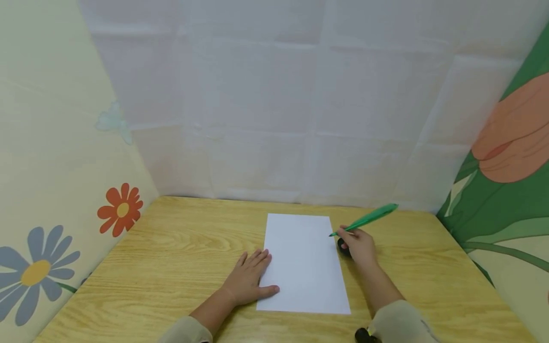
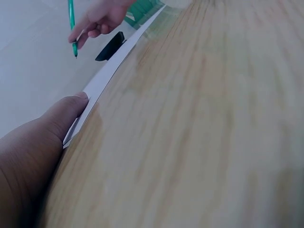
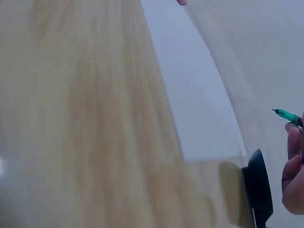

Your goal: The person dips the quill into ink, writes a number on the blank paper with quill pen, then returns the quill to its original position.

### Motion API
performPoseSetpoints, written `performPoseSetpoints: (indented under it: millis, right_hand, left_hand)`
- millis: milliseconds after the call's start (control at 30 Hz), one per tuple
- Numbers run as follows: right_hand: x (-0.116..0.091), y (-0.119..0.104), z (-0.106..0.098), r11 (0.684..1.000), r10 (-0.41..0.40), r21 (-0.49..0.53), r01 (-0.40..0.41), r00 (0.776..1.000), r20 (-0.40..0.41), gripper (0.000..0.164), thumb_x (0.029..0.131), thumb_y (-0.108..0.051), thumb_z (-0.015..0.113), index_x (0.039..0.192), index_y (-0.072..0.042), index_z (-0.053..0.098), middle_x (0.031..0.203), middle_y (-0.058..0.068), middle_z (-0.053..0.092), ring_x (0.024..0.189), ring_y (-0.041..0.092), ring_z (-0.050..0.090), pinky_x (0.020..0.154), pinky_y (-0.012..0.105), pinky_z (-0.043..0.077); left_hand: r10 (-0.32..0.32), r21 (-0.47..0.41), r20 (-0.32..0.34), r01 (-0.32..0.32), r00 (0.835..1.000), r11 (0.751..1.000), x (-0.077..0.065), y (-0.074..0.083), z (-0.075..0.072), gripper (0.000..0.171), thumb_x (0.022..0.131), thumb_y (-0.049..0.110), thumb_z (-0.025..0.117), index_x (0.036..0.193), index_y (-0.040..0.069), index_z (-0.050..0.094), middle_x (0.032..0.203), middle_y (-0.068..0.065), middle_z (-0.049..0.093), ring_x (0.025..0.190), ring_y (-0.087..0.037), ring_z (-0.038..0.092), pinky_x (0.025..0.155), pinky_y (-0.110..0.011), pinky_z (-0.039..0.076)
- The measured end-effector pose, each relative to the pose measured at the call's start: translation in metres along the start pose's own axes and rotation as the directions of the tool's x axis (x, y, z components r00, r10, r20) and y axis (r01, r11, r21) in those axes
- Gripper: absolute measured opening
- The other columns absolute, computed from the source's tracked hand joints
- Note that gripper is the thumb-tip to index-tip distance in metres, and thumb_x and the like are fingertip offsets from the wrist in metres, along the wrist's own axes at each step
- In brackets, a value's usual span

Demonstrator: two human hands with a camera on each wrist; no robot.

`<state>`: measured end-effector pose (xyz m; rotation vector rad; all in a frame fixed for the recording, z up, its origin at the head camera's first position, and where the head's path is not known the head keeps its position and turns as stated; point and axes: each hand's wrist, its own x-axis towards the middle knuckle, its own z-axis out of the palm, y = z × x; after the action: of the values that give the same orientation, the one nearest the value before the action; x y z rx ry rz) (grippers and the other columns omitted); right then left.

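A blank white sheet of paper (image 1: 302, 264) lies lengthwise on the wooden table. My left hand (image 1: 248, 281) rests flat at its left edge, thumb and fingertips over the paper. With thumb and fingers, my right hand (image 1: 361, 247) pinches a green feather pen (image 1: 371, 217) near its writing end. The pen's tip points left, raised above the paper in the right wrist view, and the feather slants up to the right. Beside the sheet's right edge, close to the right hand, stands a round black base (image 1: 344, 248), partly hidden by that hand in the head view.
The wood-grain table (image 1: 197, 233) ends at a creased white cloth (image 1: 257, 95) behind. Flower-printed hangings (image 1: 38, 143) flank it on the left and right. A small black object (image 1: 362, 335) shows at the right sleeve (image 1: 401, 324).
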<state>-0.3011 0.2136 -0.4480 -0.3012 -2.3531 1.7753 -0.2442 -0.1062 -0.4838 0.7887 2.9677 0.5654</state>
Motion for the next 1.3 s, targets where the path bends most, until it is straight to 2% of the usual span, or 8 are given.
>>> performPoseSetpoints:
  millis: [133, 433, 667, 900, 1300]
  right_hand:
    - [0.001, -0.006, 0.011, 1.0, 0.015, 0.027, -0.015, 1.0, 0.003, 0.039, 0.09, -0.027, 0.072, 0.117, 0.001, 0.069, 0.073, -0.001, 0.071, 0.058, 0.006, 0.059, 0.059, 0.018, 0.046]
    - [0.0, -0.012, 0.033, 0.998, 0.016, 0.058, -0.016, 1.0, -0.004, 0.035, 0.089, -0.027, 0.074, 0.11, 0.0, 0.071, 0.08, -0.007, 0.076, 0.055, 0.007, 0.057, 0.051, 0.018, 0.038]
    - [0.009, -0.006, 0.043, 1.0, 0.011, 0.021, -0.01, 1.0, -0.013, 0.031, 0.088, -0.026, 0.073, 0.105, 0.0, 0.073, 0.085, 0.001, 0.078, 0.055, 0.008, 0.058, 0.057, 0.02, 0.042]
    - [0.01, -0.005, 0.052, 0.999, -0.003, -0.034, 0.002, 0.999, -0.04, 0.032, 0.087, -0.028, 0.074, 0.103, 0.0, 0.073, 0.082, 0.003, 0.077, 0.053, 0.007, 0.057, 0.056, 0.021, 0.042]
    - [0.012, -0.008, 0.075, 0.998, -0.056, -0.009, 0.055, 0.995, -0.088, 0.03, 0.086, -0.027, 0.075, 0.098, 0.001, 0.073, 0.083, 0.009, 0.077, 0.05, 0.005, 0.054, 0.051, 0.019, 0.042]
  left_hand:
    - [0.003, 0.007, -0.002, -0.003, 1.0, 1.0, 0.0, 0.0, 0.0, 0.091, 0.086, 0.067, 0.056, 0.15, 0.004, 0.038, 0.159, -0.011, 0.034, 0.149, -0.032, 0.026, 0.121, -0.058, 0.013]
    - [0.001, 0.014, -0.003, -0.001, 1.0, 1.0, 0.0, 0.0, -0.001, 0.091, 0.086, 0.067, 0.056, 0.15, 0.004, 0.039, 0.159, -0.011, 0.034, 0.149, -0.032, 0.026, 0.121, -0.058, 0.013]
    - [-0.009, 0.017, 0.009, 0.009, 1.0, 1.0, 0.001, 0.0, -0.001, 0.092, 0.086, 0.068, 0.055, 0.15, 0.005, 0.038, 0.159, -0.01, 0.033, 0.15, -0.031, 0.026, 0.121, -0.057, 0.013]
    - [-0.009, 0.012, 0.012, 0.009, 1.0, 1.0, 0.0, 0.001, 0.001, 0.092, 0.085, 0.068, 0.055, 0.15, 0.005, 0.038, 0.159, -0.01, 0.034, 0.149, -0.031, 0.026, 0.121, -0.058, 0.012]
    - [-0.022, 0.031, 0.018, 0.021, 1.0, 0.999, 0.001, 0.001, 0.001, 0.092, 0.085, 0.069, 0.055, 0.15, 0.006, 0.039, 0.159, -0.009, 0.035, 0.149, -0.03, 0.027, 0.121, -0.057, 0.014]
